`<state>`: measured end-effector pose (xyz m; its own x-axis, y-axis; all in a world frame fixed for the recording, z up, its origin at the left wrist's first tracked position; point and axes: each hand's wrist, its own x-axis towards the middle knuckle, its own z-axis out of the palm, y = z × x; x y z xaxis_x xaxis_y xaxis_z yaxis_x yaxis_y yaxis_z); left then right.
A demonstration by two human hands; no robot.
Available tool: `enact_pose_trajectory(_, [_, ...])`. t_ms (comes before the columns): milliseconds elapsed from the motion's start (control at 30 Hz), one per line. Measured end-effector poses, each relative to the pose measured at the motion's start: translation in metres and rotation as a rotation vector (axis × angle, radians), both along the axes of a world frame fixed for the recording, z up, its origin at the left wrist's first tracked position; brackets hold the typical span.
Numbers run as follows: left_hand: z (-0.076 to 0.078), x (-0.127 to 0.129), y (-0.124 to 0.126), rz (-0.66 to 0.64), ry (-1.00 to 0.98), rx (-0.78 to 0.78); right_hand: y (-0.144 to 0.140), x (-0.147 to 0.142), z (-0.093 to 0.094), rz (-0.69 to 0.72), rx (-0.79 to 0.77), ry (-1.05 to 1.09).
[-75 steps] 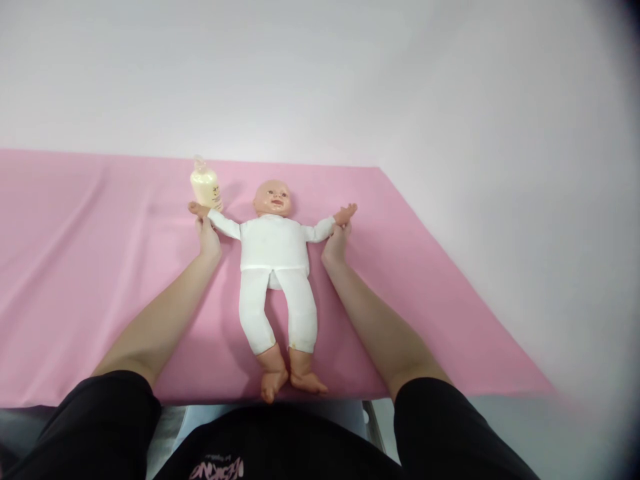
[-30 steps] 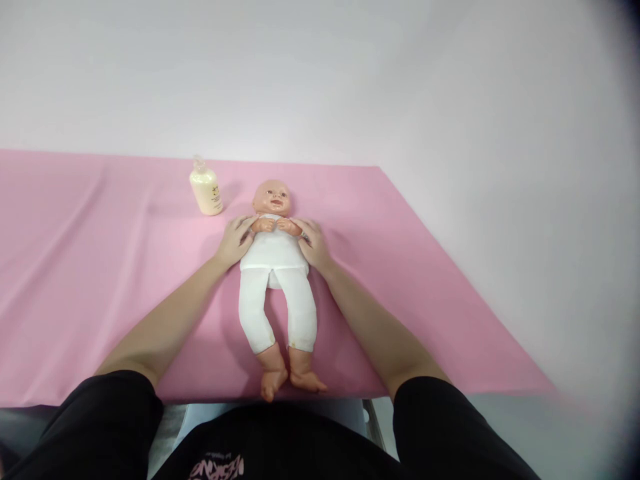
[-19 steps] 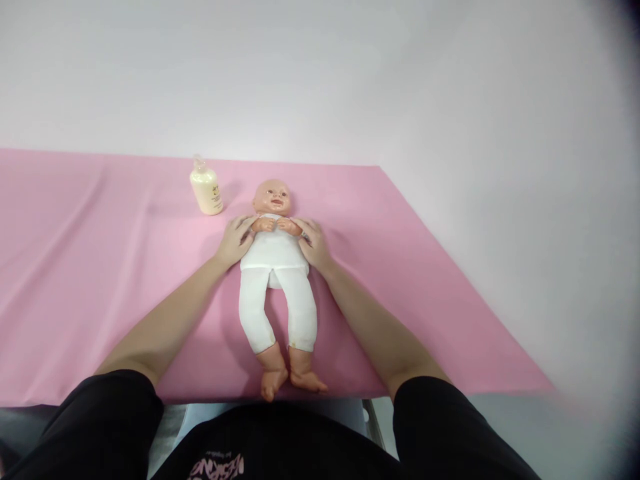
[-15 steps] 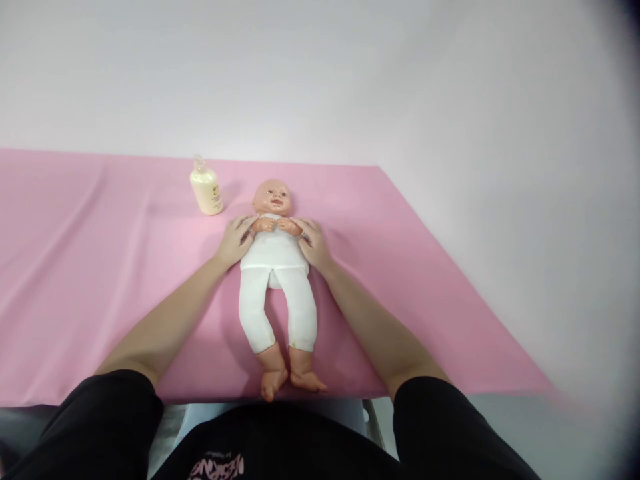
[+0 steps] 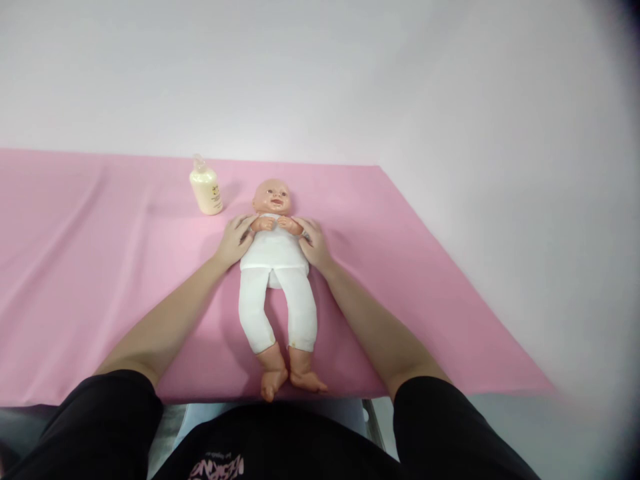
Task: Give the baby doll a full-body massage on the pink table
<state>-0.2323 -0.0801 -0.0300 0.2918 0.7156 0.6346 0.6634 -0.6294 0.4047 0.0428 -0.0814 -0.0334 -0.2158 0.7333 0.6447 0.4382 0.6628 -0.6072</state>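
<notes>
A baby doll (image 5: 274, 250) with a white cloth body lies face up, its head away from me and its feet near the table's front edge. Its bare forearms are bent over the chest. At the doll's left side in the picture, my left hand (image 5: 236, 240) wraps round its arm, thumb toward the body and fingers along the shoulder. My right hand (image 5: 315, 243) grips the other arm in the same way. The undersides of both hands are hidden.
A pump bottle (image 5: 206, 191) of pale yellow lotion stands left of the doll's head. Pink cloth (image 5: 125, 267) with some creases covers the table. The table's back and right edges meet a white wall (image 5: 320, 80).
</notes>
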Motion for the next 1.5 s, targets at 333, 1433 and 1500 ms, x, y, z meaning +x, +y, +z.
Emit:
enact_pose_trajectory(333, [-0.001, -0.004, 0.001, 0.074, -0.560, -0.064, 0.005, 0.001, -0.003, -0.022, -0.026, 0.295])
enact_pose_trajectory(1433, [0.001, -0.005, 0.001, 0.104, -0.337, 0.011, 0.001, 0.001, 0.001, -0.027, -0.006, 0.237])
enact_pose_trajectory(1500, [0.003, -0.002, 0.000, 0.028, -0.153, 0.013, 0.001, 0.001, -0.002, -0.005, 0.005, 0.096])
